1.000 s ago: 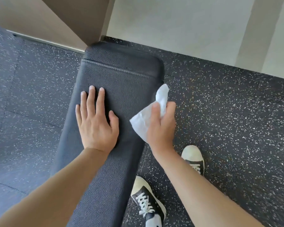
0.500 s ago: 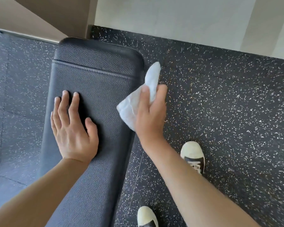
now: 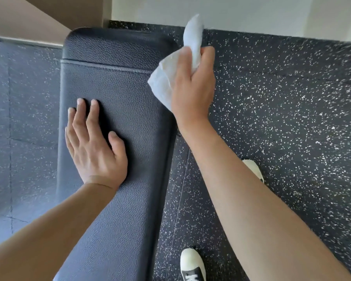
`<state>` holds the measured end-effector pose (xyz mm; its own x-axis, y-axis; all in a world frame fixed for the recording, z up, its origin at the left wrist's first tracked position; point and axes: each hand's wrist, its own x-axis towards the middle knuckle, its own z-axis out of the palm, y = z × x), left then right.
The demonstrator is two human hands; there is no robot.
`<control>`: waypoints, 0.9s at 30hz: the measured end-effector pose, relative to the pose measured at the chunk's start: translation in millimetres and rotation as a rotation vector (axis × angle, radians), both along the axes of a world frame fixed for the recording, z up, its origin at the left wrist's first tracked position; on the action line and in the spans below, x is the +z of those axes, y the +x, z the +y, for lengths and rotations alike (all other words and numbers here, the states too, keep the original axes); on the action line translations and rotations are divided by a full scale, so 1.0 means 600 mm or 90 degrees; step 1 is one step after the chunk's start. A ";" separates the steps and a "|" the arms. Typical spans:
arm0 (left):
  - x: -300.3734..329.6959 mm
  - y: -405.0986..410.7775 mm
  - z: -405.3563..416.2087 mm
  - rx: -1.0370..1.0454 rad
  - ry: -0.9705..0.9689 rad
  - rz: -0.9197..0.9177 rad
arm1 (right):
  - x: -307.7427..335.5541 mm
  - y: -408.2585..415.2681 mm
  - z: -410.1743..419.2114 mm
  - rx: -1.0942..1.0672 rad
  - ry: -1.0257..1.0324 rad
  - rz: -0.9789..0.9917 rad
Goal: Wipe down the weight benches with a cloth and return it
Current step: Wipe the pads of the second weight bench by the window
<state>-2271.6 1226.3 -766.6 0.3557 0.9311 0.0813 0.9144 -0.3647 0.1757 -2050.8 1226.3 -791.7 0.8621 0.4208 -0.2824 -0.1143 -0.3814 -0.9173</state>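
Note:
A black padded weight bench (image 3: 120, 82) runs away from me down the left half of the view, its far end rounded. My left hand (image 3: 93, 145) lies flat on the pad with straight fingers. My right hand (image 3: 193, 86) grips a crumpled white cloth (image 3: 170, 78) at the bench's right edge, near the far corner. One end of the cloth sticks up past my fingers toward the wall.
Dark speckled rubber flooring (image 3: 282, 118) lies right of the bench, grey flooring to its left. A pale wall (image 3: 241, 11) stands just beyond the bench's end. My two white shoes (image 3: 193, 264) stand on the floor to the right of the bench.
My right hand has slid with the cloth along the bench's right edge toward the far end. My left hand stays flat on the pad. My feet have stepped forward.

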 end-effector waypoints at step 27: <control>0.030 -0.173 -0.186 -0.160 -0.103 -0.062 | 0.028 -0.248 -0.220 0.007 -0.093 -0.035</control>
